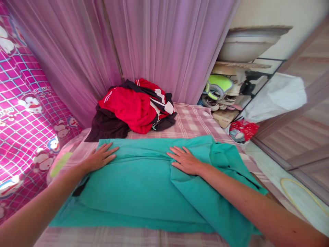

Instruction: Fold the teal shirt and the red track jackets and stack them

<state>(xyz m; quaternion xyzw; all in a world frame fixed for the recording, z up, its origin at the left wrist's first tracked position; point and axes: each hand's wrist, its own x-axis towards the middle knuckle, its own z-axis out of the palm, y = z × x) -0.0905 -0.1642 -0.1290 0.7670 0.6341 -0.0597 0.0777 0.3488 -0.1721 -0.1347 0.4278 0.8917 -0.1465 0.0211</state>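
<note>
Teal cloth (138, 188) over checked bedsheet (195, 120). Left hand (100, 157) and right hand (186, 161) rest open, palms down, on its far part. Red clothes (128, 108) heaped just beyond.

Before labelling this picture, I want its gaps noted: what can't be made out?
All in the head view:
Palms of the left hand and right hand: turned down on the teal cloth.
The cloth's inner layers: covered by its top layer.
Garment count in the clothes pile: overlapping folds.
Pink patterned fabric: cut by left edge.

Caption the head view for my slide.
Left hand and right hand rest flat on teal fabric, red and dark clothes heaped beyond.
</note>
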